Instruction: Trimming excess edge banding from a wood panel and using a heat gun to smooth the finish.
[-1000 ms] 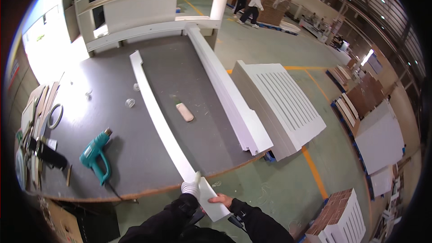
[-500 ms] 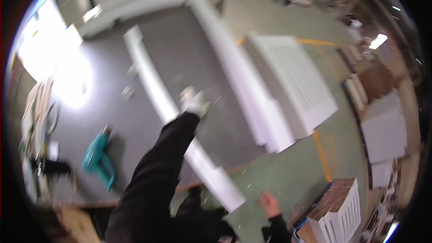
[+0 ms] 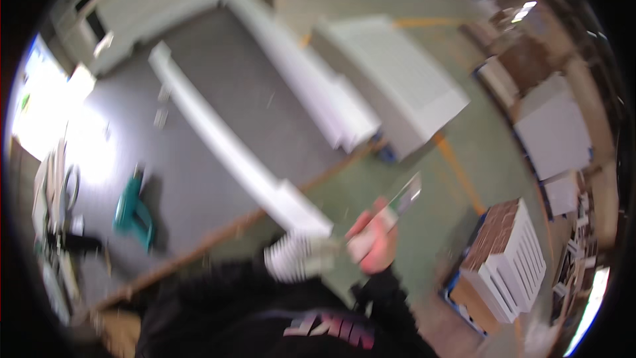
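Note:
A long white strip (image 3: 218, 139) lies slantwise across the dark grey table (image 3: 185, 185), its near end jutting past the wooden edge. My left hand (image 3: 295, 258), in a white glove, is just below that end. Its fingers are smeared by motion, so I cannot tell whether they grip anything. Beside it, over the floor, my bare right hand (image 3: 377, 245) is closed around the pale handle of a putty knife (image 3: 406, 195), whose flat, shiny blade points up and right. A teal heat gun (image 3: 129, 212) rests on the table at the left.
Another white strip (image 3: 298, 73) runs along the table's right side. Beyond it stands a stack of white panels (image 3: 404, 73). A lower stack of grooved white pieces (image 3: 510, 265) sits at the near right. Small pale bits (image 3: 160, 117) lie left of the middle strip.
My left hand has drawn back from over the table to the strip's near end. My right hand has come up beside it, the putty knife now plainly visible. The whole view has shifted.

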The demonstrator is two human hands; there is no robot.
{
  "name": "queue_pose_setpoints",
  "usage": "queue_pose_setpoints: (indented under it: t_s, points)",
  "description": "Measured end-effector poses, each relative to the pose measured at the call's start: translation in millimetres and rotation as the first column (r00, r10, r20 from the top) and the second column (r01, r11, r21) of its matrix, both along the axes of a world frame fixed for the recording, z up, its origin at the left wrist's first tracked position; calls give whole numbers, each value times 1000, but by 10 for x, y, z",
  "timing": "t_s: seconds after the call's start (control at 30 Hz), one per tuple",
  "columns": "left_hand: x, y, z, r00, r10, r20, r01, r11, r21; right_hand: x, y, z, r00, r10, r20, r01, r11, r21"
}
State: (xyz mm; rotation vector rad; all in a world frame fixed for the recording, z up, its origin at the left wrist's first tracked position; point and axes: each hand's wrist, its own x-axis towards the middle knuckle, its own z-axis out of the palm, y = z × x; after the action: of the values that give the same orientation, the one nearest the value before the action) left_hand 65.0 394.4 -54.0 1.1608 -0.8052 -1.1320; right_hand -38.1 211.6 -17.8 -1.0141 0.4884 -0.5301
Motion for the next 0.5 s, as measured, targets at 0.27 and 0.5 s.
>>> queue_pose_setpoints:
  t_s: [0.27, 0.5]
  points:
    - [162, 289, -607, 765, 636, -99, -334, 524, 783, -1245, -53, -472, 873, 145, -466, -88, 986, 141]
    - [179, 243, -1252, 709, 686, -164, -454, 622, 638, -1554, 287, -502, 677, 87, -731, -189, 980, -58]
